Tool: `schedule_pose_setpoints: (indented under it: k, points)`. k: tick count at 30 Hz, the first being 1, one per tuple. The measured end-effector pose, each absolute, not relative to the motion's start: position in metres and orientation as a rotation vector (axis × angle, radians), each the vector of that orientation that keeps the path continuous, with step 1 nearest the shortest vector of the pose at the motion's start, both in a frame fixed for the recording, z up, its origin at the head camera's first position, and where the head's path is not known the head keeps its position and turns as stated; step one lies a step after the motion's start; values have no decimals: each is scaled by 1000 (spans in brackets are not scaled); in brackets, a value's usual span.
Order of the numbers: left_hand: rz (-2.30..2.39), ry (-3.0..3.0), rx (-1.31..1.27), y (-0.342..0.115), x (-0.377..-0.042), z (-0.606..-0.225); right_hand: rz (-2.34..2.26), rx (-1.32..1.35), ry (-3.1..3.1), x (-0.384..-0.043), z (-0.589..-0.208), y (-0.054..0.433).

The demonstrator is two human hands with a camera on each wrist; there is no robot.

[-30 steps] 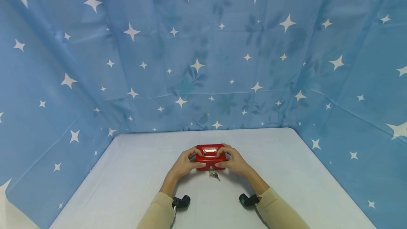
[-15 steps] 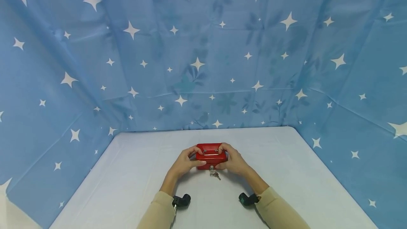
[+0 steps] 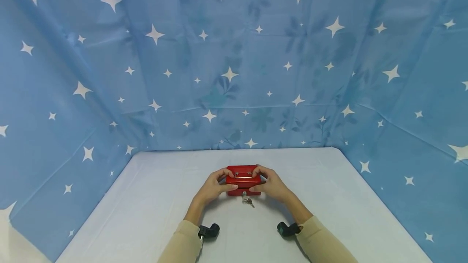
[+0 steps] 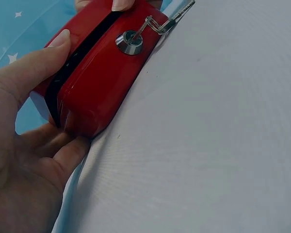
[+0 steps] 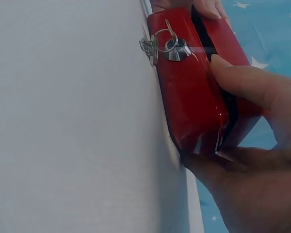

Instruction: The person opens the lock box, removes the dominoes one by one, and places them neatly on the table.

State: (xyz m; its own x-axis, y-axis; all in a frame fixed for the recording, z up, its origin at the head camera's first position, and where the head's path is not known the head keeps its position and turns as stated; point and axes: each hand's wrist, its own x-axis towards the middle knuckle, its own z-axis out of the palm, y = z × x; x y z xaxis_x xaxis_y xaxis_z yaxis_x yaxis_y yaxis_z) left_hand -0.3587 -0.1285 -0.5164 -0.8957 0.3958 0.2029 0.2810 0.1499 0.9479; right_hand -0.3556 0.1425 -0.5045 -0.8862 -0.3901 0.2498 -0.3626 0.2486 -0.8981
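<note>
A red metal cash box [image 3: 243, 182] sits on the white table, its lid [image 4: 82, 30] raised slightly at the front so that a dark gap [image 5: 228, 104] runs along the seam. In its round silver lock [image 4: 129, 43] a key is inserted, and more keys [image 5: 149, 48] hang from the ring. My left hand [image 3: 212, 186] holds the box's left end, thumb at the lid's front edge and fingers around the side. At the opposite end my right hand [image 3: 272, 186] grips it likewise, thumb by the gap. The inside of the box cannot be seen.
The white table [image 3: 153, 206] extends around the box on all sides. A blue curtain with white stars [image 3: 234, 72] stands behind and at both sides. Each wrist wears a black camera, such as the left one [image 3: 209, 231].
The lid's front edge has risen a little, opening a narrow dark gap, and the bright reflection on its top has gone. Both hands have stayed at the box's ends.
</note>
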Motion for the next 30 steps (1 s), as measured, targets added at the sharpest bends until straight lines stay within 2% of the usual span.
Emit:
schedule_pose_setpoints:
  k: [30]
  points:
    - [1912,2343,661,-128,-359,-518,-1823,-613,2454,-358,-508,143]
